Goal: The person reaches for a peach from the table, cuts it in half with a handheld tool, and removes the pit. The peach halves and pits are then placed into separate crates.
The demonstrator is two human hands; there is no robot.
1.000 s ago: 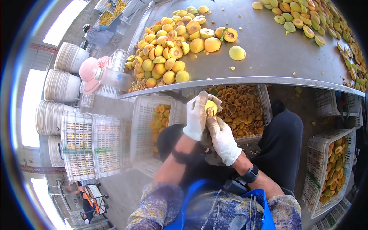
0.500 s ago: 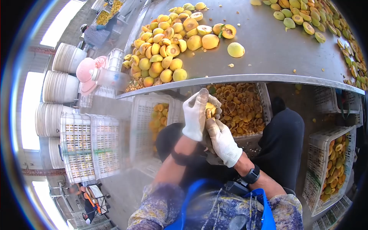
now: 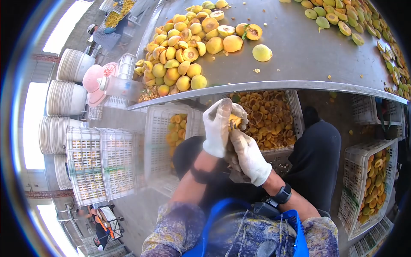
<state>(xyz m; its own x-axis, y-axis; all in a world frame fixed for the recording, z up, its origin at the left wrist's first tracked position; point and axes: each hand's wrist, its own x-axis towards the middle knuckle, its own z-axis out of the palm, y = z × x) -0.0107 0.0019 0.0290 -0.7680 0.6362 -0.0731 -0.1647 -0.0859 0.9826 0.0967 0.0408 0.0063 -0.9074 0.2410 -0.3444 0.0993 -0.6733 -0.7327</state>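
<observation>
Head view: gloved left hand (image 3: 216,128) grasps a yellow fruit (image 3: 234,121) just below the near edge of the metal surface (image 3: 299,60). Right hand (image 3: 248,154) presses against the fruit from beneath, its grip clenched on something I cannot make out. Fruit pile (image 3: 184,55) lies far left on the surface. Crate of halved fruit (image 3: 267,118) sits behind the hands; white crates (image 3: 100,165) stacked left.

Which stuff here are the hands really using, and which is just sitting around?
In use:
left hand
right hand
yellow fruit, held between both hands

Sitting around:
pile of whole fruit on the metal table
crate of halved fruit
stacked white crates
</observation>
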